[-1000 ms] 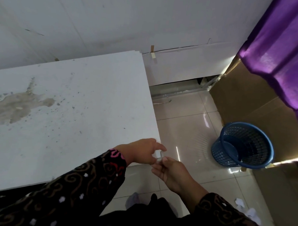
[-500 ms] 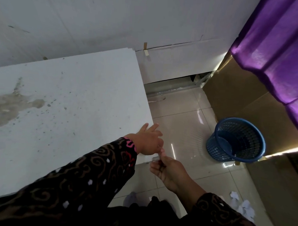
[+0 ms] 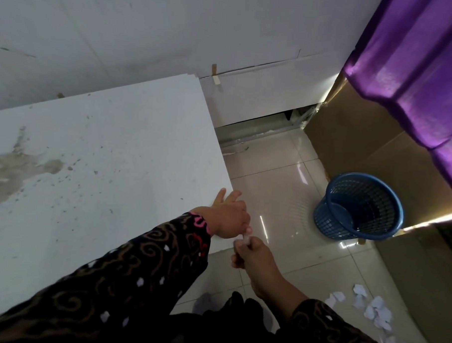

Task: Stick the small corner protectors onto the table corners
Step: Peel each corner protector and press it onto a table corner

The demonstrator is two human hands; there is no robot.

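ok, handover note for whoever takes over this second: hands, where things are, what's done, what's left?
Left hand: at the near right corner of the table, two fingers flat on the top, the rest curled over the edge; whether it grips anything is unclear.
Right hand: just below, pinches the small clear corner protector at that corner.
Done: protector is at the corner, not visibly seated.
Left: press it on, then do the other corners.
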